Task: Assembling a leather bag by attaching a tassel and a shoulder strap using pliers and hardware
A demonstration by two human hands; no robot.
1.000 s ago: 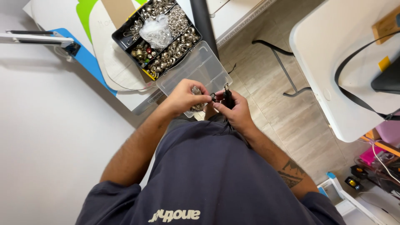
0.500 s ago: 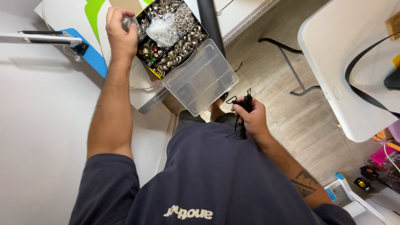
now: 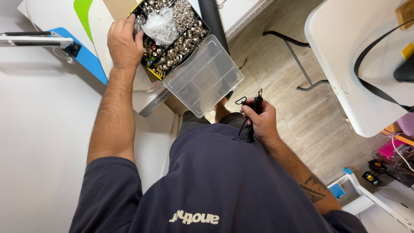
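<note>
My left hand (image 3: 123,42) reaches up to the left edge of a black compartment box (image 3: 172,36) full of small metal rings and eyelets, with its fingers curled over the box's corner compartment. A clear plastic bag (image 3: 161,26) lies on top of the parts. The box's clear hinged lid (image 3: 203,78) hangs open toward me. My right hand (image 3: 260,123) stays near my lap, closed around a black strap with a metal clip (image 3: 254,108) at its top end.
The box rests on a white table (image 3: 43,129) with green, blue and brown sheets (image 3: 84,56). A white lamp arm (image 3: 34,40) sticks in from the left. Another white table (image 3: 345,64) with a black strap stands right. Small gadgets lie on the floor at lower right.
My left hand left the strap, rose to the parts box and has now settled lower on its left compartments. My right hand kept the strap and dropped slightly toward my lap.
</note>
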